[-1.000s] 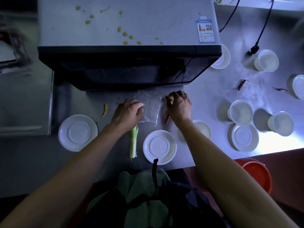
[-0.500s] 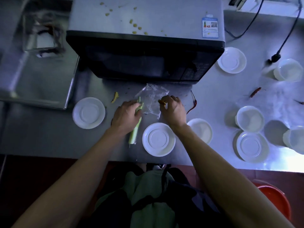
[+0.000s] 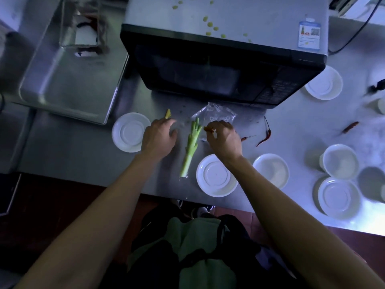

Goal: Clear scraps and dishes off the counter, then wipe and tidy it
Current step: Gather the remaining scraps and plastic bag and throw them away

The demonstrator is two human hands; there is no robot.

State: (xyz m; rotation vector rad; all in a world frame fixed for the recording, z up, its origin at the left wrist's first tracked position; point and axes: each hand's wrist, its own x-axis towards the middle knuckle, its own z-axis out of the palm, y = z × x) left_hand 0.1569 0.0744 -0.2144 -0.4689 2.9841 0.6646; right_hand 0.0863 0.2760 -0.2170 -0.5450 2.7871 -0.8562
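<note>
Far left, sink (image 3: 68,80), well apart from the work. A white saucer (image 3: 130,132) sits just left of my left hand (image 3: 159,137); a yellow scrap (image 3: 167,113) lies at that hand's far edge. Left hand rests knuckles-up on the counter (image 3: 73,149), fingers bent toward the clear plastic bag (image 3: 216,114); cannot tell whether it pinches the bag's edge. Between my hands lies the green onion stalk (image 3: 190,148), free of both, long axis running from pale root near the counter's front edge to green tips at the bag's mouth, tilted slightly right. Left hand looks a touch nearer its middle; my guess is it should lift the stalk tips-first into the bag. Right hand (image 3: 224,138) is curled, pinching a small orange scrap (image 3: 208,128) at the bag's near edge. Right of it, dried chillies (image 3: 266,134), then bowls (image 3: 340,161) still uncleared
</note>
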